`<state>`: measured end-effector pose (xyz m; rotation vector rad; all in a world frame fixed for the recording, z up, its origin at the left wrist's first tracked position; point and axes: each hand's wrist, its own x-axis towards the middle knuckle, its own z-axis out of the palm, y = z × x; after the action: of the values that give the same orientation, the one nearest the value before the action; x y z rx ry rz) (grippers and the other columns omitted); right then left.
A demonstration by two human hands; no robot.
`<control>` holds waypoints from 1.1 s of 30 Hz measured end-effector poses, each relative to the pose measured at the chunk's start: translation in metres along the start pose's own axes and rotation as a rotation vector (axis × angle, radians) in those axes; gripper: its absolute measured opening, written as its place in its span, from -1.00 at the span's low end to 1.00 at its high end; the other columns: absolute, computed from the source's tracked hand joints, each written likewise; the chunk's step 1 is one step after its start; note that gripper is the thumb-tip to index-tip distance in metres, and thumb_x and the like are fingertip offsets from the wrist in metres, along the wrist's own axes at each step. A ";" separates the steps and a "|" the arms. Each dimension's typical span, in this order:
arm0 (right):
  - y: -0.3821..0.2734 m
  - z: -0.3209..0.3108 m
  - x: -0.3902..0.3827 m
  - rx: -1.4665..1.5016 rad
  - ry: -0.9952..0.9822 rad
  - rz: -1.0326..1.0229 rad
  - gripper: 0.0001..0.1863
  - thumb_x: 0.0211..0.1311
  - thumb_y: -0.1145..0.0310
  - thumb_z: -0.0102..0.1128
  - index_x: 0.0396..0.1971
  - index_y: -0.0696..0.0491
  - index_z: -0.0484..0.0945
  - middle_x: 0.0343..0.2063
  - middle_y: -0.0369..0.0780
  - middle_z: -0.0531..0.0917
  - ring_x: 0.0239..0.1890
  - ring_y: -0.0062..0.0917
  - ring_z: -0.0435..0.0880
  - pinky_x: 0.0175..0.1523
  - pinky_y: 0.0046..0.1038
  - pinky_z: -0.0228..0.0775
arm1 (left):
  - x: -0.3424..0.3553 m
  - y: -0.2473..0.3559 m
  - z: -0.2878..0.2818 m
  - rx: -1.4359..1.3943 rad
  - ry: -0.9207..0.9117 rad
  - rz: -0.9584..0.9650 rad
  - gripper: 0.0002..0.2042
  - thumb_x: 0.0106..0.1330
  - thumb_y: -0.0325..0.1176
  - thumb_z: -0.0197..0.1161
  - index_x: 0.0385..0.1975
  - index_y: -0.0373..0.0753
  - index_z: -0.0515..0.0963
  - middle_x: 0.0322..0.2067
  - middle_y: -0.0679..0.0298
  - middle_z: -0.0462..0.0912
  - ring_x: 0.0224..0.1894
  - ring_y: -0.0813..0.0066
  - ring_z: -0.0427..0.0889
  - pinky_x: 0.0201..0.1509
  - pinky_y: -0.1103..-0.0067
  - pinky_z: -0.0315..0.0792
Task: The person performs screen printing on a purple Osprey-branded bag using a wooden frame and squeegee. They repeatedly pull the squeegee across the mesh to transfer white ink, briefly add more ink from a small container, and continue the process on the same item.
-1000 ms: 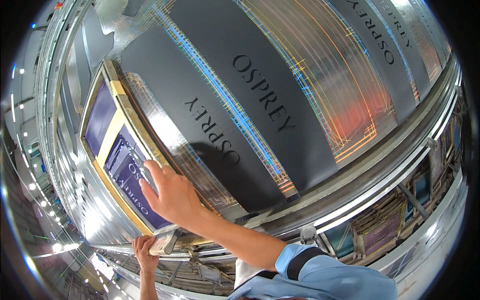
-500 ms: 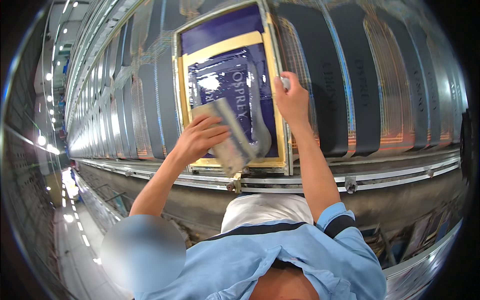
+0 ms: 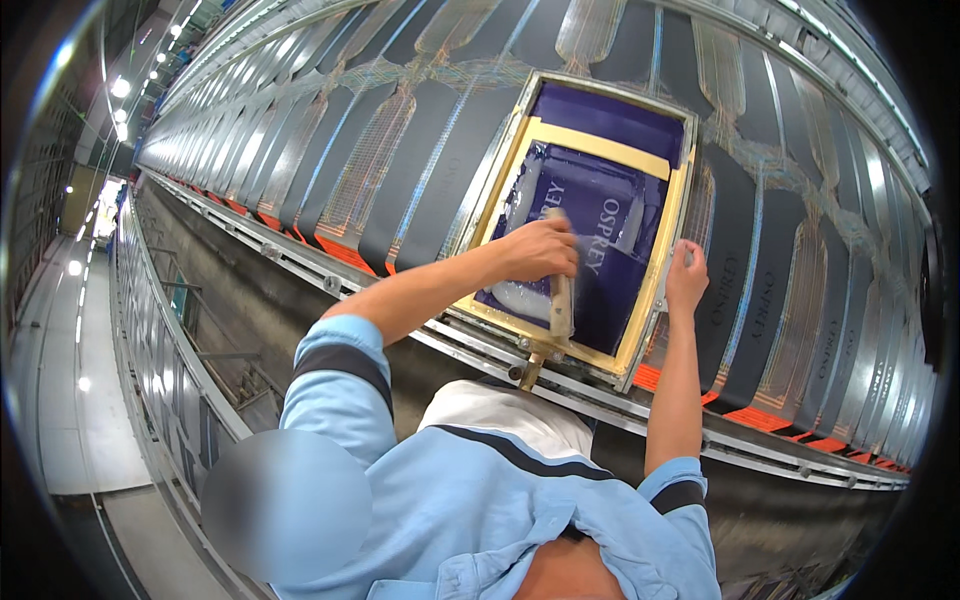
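My left hand (image 3: 543, 250) is closed round the upper part of a squeegee (image 3: 562, 305), slightly smeared by motion. The squeegee stands nearly upright in the picture, over the lower middle of a purple printing screen (image 3: 625, 295). To its left, a pale, glossy band of ink (image 3: 522, 298) lies on the mesh. Yellow tape (image 3: 600, 148) borders the mesh inside a metal frame (image 3: 688, 150). At the frame's right side, my right hand (image 3: 686, 283) is closed on a small white handle (image 3: 688, 257), mostly hidden by the fingers.
Dark shaped panels (image 3: 715, 300) with faint lettering lie in rows on the long table, left and right of the frame. A metal rail (image 3: 780, 450) runs along the near edge, with a brass-coloured bracket (image 3: 532, 372) below the frame. A walkway (image 3: 70, 350) lies at far left.
The squeegee has swung from a slant to nearly upright and moved right across the screen. The pale ink band was on its right and is now on its left. My view has turned.
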<state>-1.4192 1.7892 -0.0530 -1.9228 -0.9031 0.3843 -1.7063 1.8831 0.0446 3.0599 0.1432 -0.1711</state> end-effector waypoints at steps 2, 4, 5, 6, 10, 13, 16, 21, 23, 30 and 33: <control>-0.001 -0.001 0.000 -0.005 -0.007 0.029 -0.62 0.44 0.05 0.13 -0.07 0.05 0.66 -0.15 -0.07 0.77 -0.05 -0.14 0.75 0.04 -0.20 0.51 | -0.031 0.013 -0.006 -0.048 0.006 -0.275 -0.88 0.17 -0.31 0.37 -0.31 -0.06 0.67 -0.30 0.38 0.74 -0.07 0.27 0.69 0.07 0.29 0.48; -0.001 -0.002 0.000 -0.043 -0.049 0.045 -0.64 0.44 0.06 0.14 -0.08 0.04 0.65 -0.15 -0.08 0.77 -0.05 -0.13 0.74 0.04 -0.19 0.50 | -0.052 0.029 -0.007 -0.176 0.006 -0.582 -0.84 0.21 -0.22 0.38 -0.31 -0.11 0.65 -0.37 0.26 0.74 -0.21 0.12 0.73 -0.10 0.23 0.54; -0.001 -0.002 0.000 -0.049 -0.062 0.057 -0.65 0.43 0.06 0.15 -0.08 0.04 0.65 -0.16 -0.08 0.77 -0.05 -0.13 0.74 0.04 -0.18 0.50 | -0.059 0.035 -0.007 -0.188 0.036 -0.729 -0.80 0.23 -0.17 0.37 -0.31 -0.13 0.64 -0.39 0.21 0.73 -0.25 0.06 0.73 -0.15 0.19 0.54; -0.001 -0.002 0.001 -0.045 -0.069 0.034 -0.66 0.43 0.07 0.15 -0.09 0.03 0.64 -0.16 -0.08 0.77 -0.06 -0.13 0.74 0.03 -0.18 0.50 | -0.064 0.039 -0.005 -0.199 0.059 -0.875 -0.76 0.24 -0.12 0.36 -0.30 -0.15 0.63 -0.42 0.15 0.72 -0.28 0.01 0.72 -0.20 0.16 0.54; -0.001 -0.003 0.002 -0.002 -0.110 0.034 -0.71 0.42 0.11 0.18 -0.11 0.02 0.63 -0.16 -0.08 0.76 -0.07 -0.10 0.74 0.01 -0.17 0.50 | -0.075 0.036 0.005 -0.204 0.189 -1.346 -0.67 0.22 -0.04 0.37 -0.29 -0.20 0.64 -0.42 0.00 0.72 -0.28 -0.10 0.73 -0.17 0.10 0.58; -0.001 -0.006 0.003 0.006 -0.126 0.066 -0.73 0.42 0.14 0.19 -0.12 0.02 0.63 -0.17 -0.09 0.76 -0.07 -0.11 0.75 0.01 -0.20 0.50 | -0.073 0.029 0.013 -0.182 0.299 -1.479 -0.70 0.19 -0.12 0.37 -0.30 -0.24 0.65 -0.41 -0.06 0.73 -0.26 -0.17 0.73 -0.14 0.07 0.58; -0.001 -0.006 0.001 -0.034 -0.096 0.003 -0.73 0.42 0.14 0.19 -0.13 0.02 0.63 -0.18 -0.08 0.76 -0.09 -0.13 0.75 -0.01 -0.21 0.51 | -0.062 0.037 0.020 -0.217 0.344 -1.491 -0.74 0.19 -0.18 0.35 -0.32 -0.28 0.64 -0.42 -0.07 0.72 -0.28 -0.18 0.73 -0.16 0.05 0.57; 0.001 -0.001 0.001 -0.050 -0.071 0.094 -0.71 0.43 0.12 0.17 -0.10 0.01 0.65 -0.20 -0.05 0.76 -0.12 -0.11 0.76 0.00 -0.20 0.52 | -0.040 0.072 0.023 -0.337 0.231 -1.238 -0.81 0.20 -0.26 0.35 -0.41 -0.24 0.57 -0.45 0.01 0.71 -0.34 -0.08 0.73 -0.27 0.08 0.54; -0.002 -0.001 0.003 -0.073 -0.036 0.107 -0.70 0.43 0.10 0.17 -0.08 -0.01 0.67 -0.18 -0.05 0.76 -0.10 -0.11 0.75 0.01 -0.20 0.52 | -0.038 0.059 0.018 -0.363 0.322 -0.965 -0.80 0.18 -0.26 0.39 -0.41 -0.23 0.55 -0.48 0.07 0.70 -0.36 -0.03 0.72 -0.29 0.09 0.52; -0.068 -0.017 0.019 -0.152 -0.123 -0.338 -0.57 0.27 0.04 0.35 -0.01 0.03 0.68 -0.01 -0.05 0.70 0.14 -0.12 0.60 0.24 -0.19 0.42 | 0.000 -0.063 -0.004 -0.219 0.377 -0.434 -0.80 0.09 -0.37 0.45 -0.30 -0.14 0.62 -0.39 0.23 0.72 -0.24 0.19 0.68 -0.06 0.29 0.46; -0.110 0.005 0.055 -0.150 -0.458 -0.418 -0.49 0.15 0.00 0.44 -0.02 0.04 0.68 -0.06 -0.05 0.71 0.12 -0.15 0.62 0.20 -0.18 0.46 | 0.030 -0.113 -0.012 -0.210 0.380 -0.407 -0.79 0.11 -0.34 0.47 -0.27 -0.16 0.65 -0.39 0.18 0.72 -0.25 0.12 0.69 -0.08 0.25 0.49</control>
<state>-1.4318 1.8632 0.0442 -1.7432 -1.6389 0.5255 -1.6864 1.9985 0.0453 2.7787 0.7513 0.3832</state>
